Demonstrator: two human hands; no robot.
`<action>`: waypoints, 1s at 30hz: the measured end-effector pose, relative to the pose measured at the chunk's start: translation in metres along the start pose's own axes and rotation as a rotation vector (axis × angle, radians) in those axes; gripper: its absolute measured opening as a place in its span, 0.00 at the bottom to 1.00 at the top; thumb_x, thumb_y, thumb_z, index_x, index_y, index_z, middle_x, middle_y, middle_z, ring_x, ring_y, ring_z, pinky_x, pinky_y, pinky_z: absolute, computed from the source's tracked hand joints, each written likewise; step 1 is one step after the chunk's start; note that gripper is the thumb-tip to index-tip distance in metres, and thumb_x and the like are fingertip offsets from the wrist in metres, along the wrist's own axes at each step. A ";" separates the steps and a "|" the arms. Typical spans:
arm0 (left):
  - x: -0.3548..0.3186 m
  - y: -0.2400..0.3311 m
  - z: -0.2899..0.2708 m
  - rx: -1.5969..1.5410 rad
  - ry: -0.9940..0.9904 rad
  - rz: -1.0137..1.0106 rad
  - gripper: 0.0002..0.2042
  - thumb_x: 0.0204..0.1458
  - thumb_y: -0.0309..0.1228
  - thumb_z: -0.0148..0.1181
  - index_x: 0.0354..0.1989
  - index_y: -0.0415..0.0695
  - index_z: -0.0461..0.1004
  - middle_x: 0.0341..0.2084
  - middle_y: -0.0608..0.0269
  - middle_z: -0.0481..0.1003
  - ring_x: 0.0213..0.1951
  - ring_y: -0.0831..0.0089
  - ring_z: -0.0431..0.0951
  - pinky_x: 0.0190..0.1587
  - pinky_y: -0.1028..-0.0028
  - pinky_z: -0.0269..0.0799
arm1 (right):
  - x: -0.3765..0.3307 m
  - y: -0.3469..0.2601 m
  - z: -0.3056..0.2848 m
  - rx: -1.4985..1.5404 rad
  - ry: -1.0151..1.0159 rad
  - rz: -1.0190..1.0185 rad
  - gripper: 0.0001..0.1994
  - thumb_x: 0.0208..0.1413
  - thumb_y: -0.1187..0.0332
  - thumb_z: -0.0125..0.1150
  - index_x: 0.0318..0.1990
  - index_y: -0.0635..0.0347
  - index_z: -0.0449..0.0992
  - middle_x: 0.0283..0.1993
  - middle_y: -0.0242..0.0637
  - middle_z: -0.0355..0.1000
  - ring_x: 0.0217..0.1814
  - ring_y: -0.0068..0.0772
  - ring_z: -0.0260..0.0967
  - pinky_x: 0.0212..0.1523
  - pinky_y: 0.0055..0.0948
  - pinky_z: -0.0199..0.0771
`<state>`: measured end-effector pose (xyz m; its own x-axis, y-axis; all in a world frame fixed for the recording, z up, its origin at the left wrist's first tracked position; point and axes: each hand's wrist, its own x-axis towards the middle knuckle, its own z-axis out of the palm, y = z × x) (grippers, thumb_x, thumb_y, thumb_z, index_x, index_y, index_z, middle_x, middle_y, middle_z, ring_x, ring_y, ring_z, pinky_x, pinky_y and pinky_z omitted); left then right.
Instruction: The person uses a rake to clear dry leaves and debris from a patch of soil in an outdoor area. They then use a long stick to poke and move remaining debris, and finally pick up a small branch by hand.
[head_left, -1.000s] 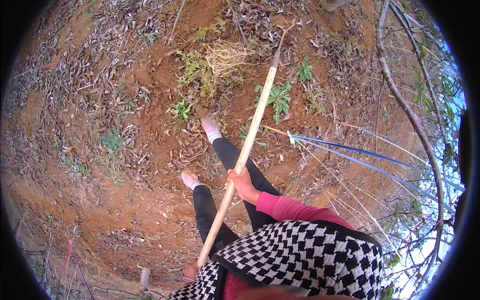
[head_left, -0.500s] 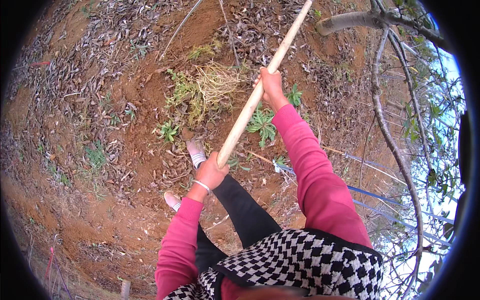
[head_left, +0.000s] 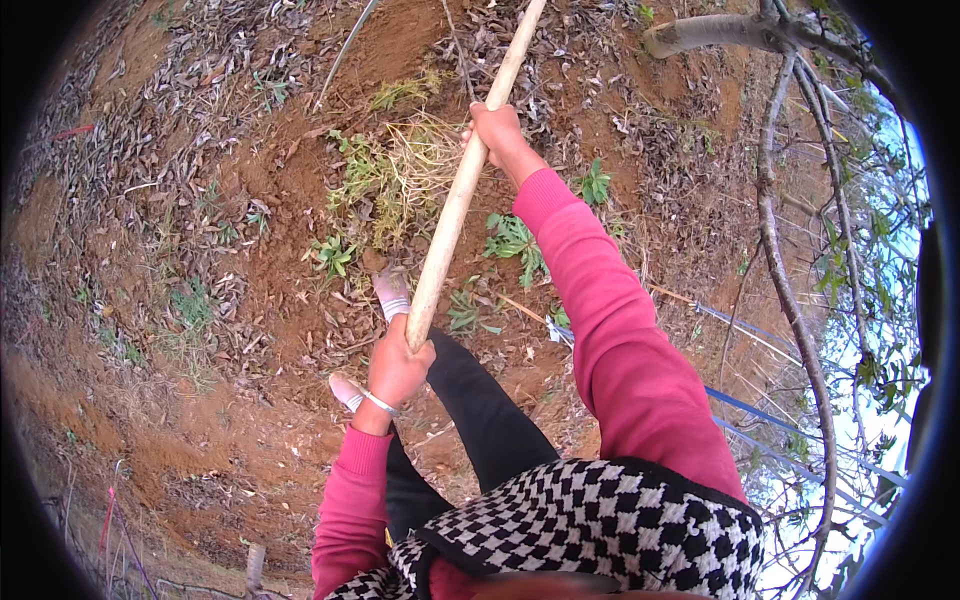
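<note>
A long pale wooden handle [head_left: 455,205] runs from near my waist up and away past the top edge; its far end is out of view. My left hand [head_left: 396,365], with a thin bangle at the wrist, is closed around the handle's near end. My right hand [head_left: 497,132] grips it higher up, arm stretched out in a pink sleeve [head_left: 600,330]. Below the handle lie a clump of uprooted dry grass [head_left: 405,170] and small green weeds [head_left: 515,240] on red soil. My feet in light shoes [head_left: 392,293] stand just under the handle.
Red bare earth [head_left: 280,330] is strewn with dry leaves. A thin bare tree trunk [head_left: 790,300] curves down the right side, with a cut branch stub [head_left: 700,35] at the top. Blue lines [head_left: 760,410] stretch across on the right. A red stake [head_left: 105,510] stands at the lower left.
The handle has swung upward and away from me. My right arm has stretched out along it, and my left hand has come into view at the near end.
</note>
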<state>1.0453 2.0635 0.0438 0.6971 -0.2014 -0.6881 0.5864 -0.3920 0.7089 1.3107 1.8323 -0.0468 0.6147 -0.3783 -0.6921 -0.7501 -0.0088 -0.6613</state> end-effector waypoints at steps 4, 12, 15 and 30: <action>-0.063 -0.020 -0.021 0.058 0.006 -0.063 0.14 0.45 0.29 0.62 0.39 0.41 0.66 0.24 0.45 0.74 0.30 0.46 0.77 0.33 0.58 0.71 | -0.012 0.010 0.009 0.059 -0.048 0.055 0.12 0.61 0.69 0.53 0.39 0.74 0.63 0.25 0.38 0.64 0.19 0.32 0.67 0.18 0.36 0.75; -0.190 -0.088 -0.018 0.071 0.019 -0.217 0.12 0.46 0.32 0.62 0.36 0.44 0.67 0.22 0.48 0.74 0.27 0.49 0.77 0.30 0.58 0.71 | -0.096 0.073 0.027 0.157 -0.077 0.040 0.11 0.61 0.69 0.53 0.40 0.66 0.58 0.24 0.38 0.64 0.16 0.31 0.66 0.13 0.35 0.72; -0.270 -0.152 -0.018 0.161 0.056 -0.303 0.12 0.44 0.33 0.63 0.34 0.45 0.68 0.21 0.48 0.74 0.27 0.48 0.77 0.30 0.57 0.71 | -0.175 0.122 0.038 0.224 -0.150 0.145 0.11 0.61 0.68 0.52 0.41 0.61 0.56 0.24 0.36 0.63 0.15 0.29 0.64 0.13 0.33 0.71; -0.162 -0.133 -0.002 0.438 0.010 -0.281 0.12 0.44 0.35 0.62 0.34 0.43 0.71 0.24 0.41 0.76 0.29 0.40 0.76 0.33 0.48 0.71 | -0.119 0.091 0.016 0.468 -0.160 0.146 0.10 0.62 0.64 0.54 0.38 0.53 0.57 0.21 0.29 0.60 0.17 0.24 0.60 0.16 0.31 0.68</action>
<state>0.8553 2.1504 0.0609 0.5430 -0.0270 -0.8393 0.5254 -0.7688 0.3647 1.1737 1.8914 -0.0293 0.5685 -0.1983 -0.7985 -0.6641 0.4622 -0.5876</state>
